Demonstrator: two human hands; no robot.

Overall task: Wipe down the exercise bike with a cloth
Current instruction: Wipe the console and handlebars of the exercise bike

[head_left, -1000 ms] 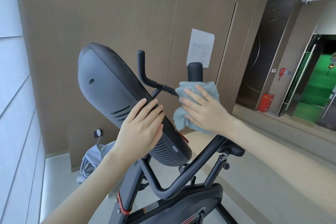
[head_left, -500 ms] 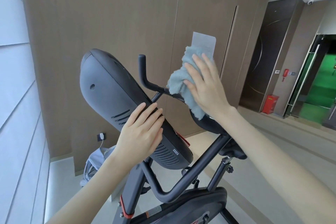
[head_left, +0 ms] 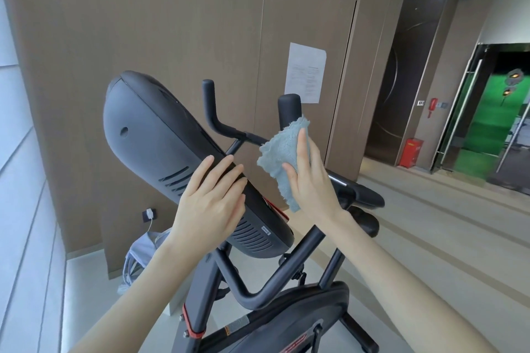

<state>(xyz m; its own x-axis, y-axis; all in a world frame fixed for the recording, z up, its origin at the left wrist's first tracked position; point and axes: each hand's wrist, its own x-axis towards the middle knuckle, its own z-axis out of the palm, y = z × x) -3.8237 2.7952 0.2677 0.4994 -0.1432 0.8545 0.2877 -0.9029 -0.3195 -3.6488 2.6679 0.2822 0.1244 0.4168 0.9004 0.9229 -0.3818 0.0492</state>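
My right hand has slid the cloth down the handlebar, just right of the console. Its flat fingers press the cloth there, and the bar's long axis rises above them. My left hand rests flat on the console.

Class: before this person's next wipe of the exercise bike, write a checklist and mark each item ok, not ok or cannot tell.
1. Cloth kept under right hand: ok, flat fingers press it on the handlebar.
2. Left hand steadying the console: ok, it rests flat there.
3. Right grip above the cloth wiped: cannot tell.
4. Left grip wiped: cannot tell.
5. Cloth clean enough: cannot tell.
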